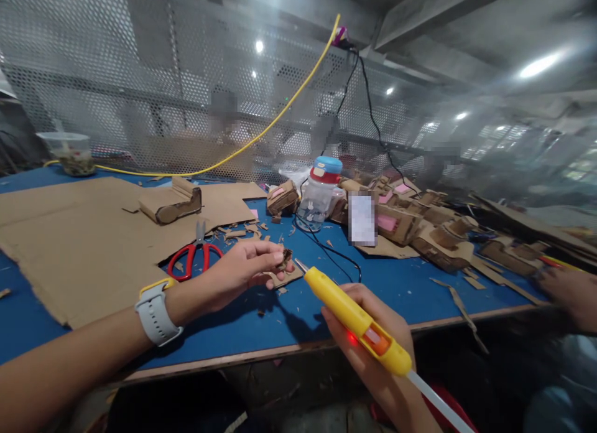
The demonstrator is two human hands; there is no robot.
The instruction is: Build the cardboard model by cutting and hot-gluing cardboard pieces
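My left hand (247,268) pinches a small brown cardboard piece (285,257) above the blue table (401,290). A grey watch (156,313) with a yellow rim sits on that wrist. My right hand (377,352) grips a yellow glue gun (357,321) with a glowing red light. Its metal tip points up-left, a short gap from the cardboard piece. A white glue stick (438,405) sticks out of the gun's rear.
Red-handled scissors (193,256) lie by a big cardboard sheet (84,240). A folded cardboard model (171,203), a blue-lidded plastic bottle (321,193), black cable (331,252) and several cardboard models (433,231) crowd the table. Another person's hand (571,296) rests at right. Mesh wall (140,78) behind.
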